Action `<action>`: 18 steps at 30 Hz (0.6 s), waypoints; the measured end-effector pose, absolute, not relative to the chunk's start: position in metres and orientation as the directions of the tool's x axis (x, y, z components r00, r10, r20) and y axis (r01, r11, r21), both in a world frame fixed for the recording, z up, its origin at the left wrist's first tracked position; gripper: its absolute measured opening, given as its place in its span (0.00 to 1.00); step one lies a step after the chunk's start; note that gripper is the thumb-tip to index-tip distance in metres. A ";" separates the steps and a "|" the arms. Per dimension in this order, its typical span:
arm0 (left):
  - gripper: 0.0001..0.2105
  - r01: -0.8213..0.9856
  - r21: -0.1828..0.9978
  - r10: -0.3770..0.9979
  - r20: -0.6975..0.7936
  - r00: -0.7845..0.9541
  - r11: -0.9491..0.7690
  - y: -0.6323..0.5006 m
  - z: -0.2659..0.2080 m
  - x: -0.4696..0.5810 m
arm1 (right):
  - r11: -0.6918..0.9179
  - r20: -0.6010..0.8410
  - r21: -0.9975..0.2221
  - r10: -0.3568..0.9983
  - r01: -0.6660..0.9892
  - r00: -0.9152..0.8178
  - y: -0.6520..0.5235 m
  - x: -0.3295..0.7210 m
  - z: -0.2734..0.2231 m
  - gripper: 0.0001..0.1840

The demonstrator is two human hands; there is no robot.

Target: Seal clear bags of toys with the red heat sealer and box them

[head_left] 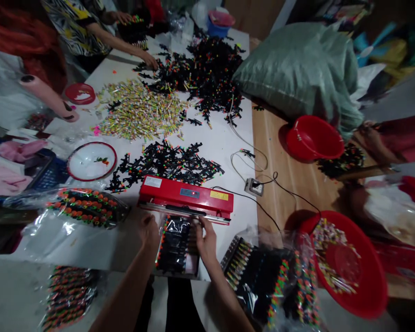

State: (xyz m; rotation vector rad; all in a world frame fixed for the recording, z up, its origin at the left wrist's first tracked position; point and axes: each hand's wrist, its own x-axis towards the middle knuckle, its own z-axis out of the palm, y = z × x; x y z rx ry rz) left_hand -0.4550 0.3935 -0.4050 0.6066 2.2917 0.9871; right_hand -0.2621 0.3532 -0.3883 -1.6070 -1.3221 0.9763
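Note:
A clear plastic bag (175, 244) packed with rows of small black toy guns lies in front of me, its top edge at the front of a red heat sealer (186, 193). My left hand (151, 232) is closed at the bag's upper left corner, fingers curled in a pinch. At the upper right corner, my right hand (205, 239) pinches the bag's edge beside the sealer's bar (185, 212). A small red light shows on the sealer's panel. Loose black toy guns (169, 161) are heaped just behind the sealer.
Filled bags (90, 207) lie left, and another bag (263, 276) sits right. Yellow tubes (141, 110) and more black guns (214, 69) are piled farther back. A power strip (254, 186) with cords and red basins (366, 276) are rightward. Other people's hands (148, 60) work nearby.

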 end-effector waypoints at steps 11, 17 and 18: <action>0.16 0.830 0.213 0.798 -0.473 -0.375 0.516 0.469 -0.369 -0.448 | 0.381 -0.132 -0.248 0.898 0.891 -0.421 0.369 -0.302 -0.394 0.27; 0.09 0.846 0.268 0.818 -0.498 -0.287 0.460 0.472 -0.366 -0.429 | 0.377 -0.075 -0.294 0.907 0.878 -0.415 0.371 -0.302 -0.389 0.25; 0.09 0.836 0.328 0.843 -0.473 -0.257 0.439 0.467 -0.365 -0.417 | 0.351 -0.058 -0.322 0.920 0.879 -0.388 0.371 -0.302 -0.388 0.23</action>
